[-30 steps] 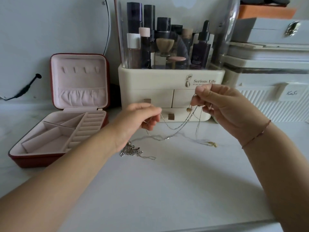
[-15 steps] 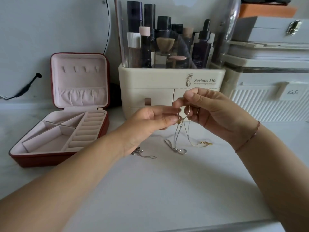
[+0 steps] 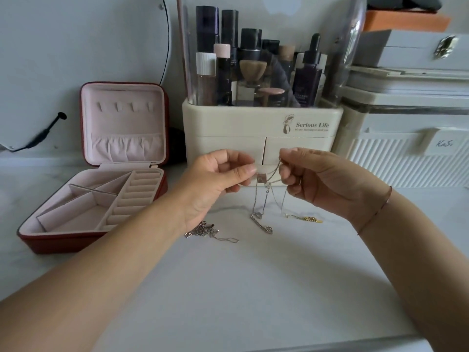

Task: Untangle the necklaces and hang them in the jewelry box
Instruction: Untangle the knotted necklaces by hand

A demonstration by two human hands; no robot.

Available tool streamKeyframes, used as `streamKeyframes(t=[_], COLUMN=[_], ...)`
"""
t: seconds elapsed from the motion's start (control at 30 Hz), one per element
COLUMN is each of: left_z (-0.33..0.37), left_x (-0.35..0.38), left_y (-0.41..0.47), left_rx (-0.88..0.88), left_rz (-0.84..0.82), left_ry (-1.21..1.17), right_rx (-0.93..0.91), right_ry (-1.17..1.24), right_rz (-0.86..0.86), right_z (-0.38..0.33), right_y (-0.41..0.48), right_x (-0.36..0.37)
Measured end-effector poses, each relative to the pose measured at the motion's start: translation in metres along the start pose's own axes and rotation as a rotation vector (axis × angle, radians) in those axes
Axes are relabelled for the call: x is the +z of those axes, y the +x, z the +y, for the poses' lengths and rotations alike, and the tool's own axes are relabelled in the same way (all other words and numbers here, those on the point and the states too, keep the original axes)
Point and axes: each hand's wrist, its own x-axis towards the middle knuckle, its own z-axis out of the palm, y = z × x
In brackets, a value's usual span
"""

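Note:
Thin tangled necklaces (image 3: 265, 199) hang between my two hands above the white table. My left hand (image 3: 215, 184) pinches the chains at their left end, my right hand (image 3: 317, 179) pinches them at the right. Loops droop down to the tabletop, where a silver pendant (image 3: 261, 223) and a gold chain end (image 3: 308, 219) rest. Another silver necklace (image 3: 210, 232) lies bunched on the table under my left wrist. The red jewelry box (image 3: 101, 235) stands open at the left, pink inside, with small hooks (image 3: 124, 105) in its lid.
A cream cosmetics organiser (image 3: 261, 133) with bottles stands right behind my hands. White storage boxes (image 3: 406, 138) fill the back right. A round mirror (image 3: 76, 59) with a black cable leans at the back left. The table's front edge (image 3: 330, 345) runs along the bottom.
My hands, which met at the middle half a second ago, have drawn apart sideways. The chains now stretch between them, with loops hanging lower to the table.

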Motion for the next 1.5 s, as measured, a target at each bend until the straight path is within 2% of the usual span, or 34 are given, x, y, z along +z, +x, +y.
streamKeyframes(t=[0.13, 0.27, 0.4, 0.53, 0.67, 0.8, 0.93, 1.13, 1.5], left_z=[0.002, 0.004, 0.005, 0.005, 0.006, 0.003, -0.002, -0.003, -0.007], left_x=[0.001, 0.001, 0.007, 0.008, 0.007, 0.008, 0.01, 0.007, 0.011], left_y=[-0.001, -0.001, -0.004, -0.004, -0.004, -0.006, -0.007, -0.004, -0.004], left_rx=[0.031, 0.075, 0.144, 0.184, 0.135, -0.036, -0.083, -0.075, -0.023], left_rz=[0.036, 0.043, 0.03, 0.049, 0.012, -0.154, -0.149, -0.12, -0.095], left_ry=[-0.006, 0.044, 0.114, 0.121, 0.116, 0.123, 0.148, 0.096, 0.176], right_rx=[0.04, 0.004, -0.054, -0.09, -0.138, -0.156, -0.159, -0.175, -0.169], right_ry=[-0.065, -0.318, -0.446, -0.508, -0.39, -0.178, -0.012, 0.007, 0.037], right_rz=[-0.021, -0.076, -0.149, -0.121, -0.125, -0.145, -0.116, -0.095, -0.153], right_z=[0.002, 0.005, 0.008, 0.012, 0.01, 0.007, 0.005, 0.006, 0.006], right_y=[0.001, 0.0, -0.001, 0.001, 0.001, 0.001, 0.002, 0.004, 0.004], right_x=[0.001, 0.004, 0.015, 0.019, 0.018, 0.013, 0.007, 0.003, 0.005])
